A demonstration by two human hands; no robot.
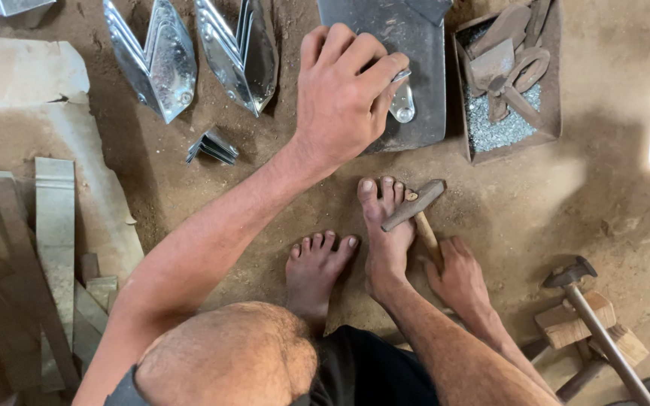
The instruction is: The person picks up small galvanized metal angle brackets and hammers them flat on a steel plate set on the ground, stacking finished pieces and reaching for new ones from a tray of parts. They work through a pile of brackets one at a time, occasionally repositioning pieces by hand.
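dirt floor (566, 210), packed and dusty, worker seated with bare feet at centre. at 9 o'clock, flat metal strips (54, 225); at 11 o'clock, folded shiny blanks (163, 64). left hand (340, 98) at 12 o'clock, arm stretched forward, fingers curled, pinching a small shiny metal piece (402, 101) against the dark steel plate (415, 45). right hand (457, 274) at 5 o'clock, wrist low, closed on the hammer (415, 207), whose head lies against the toes. risk: fingertips sit beside the piece, so a stray blow could hit them.
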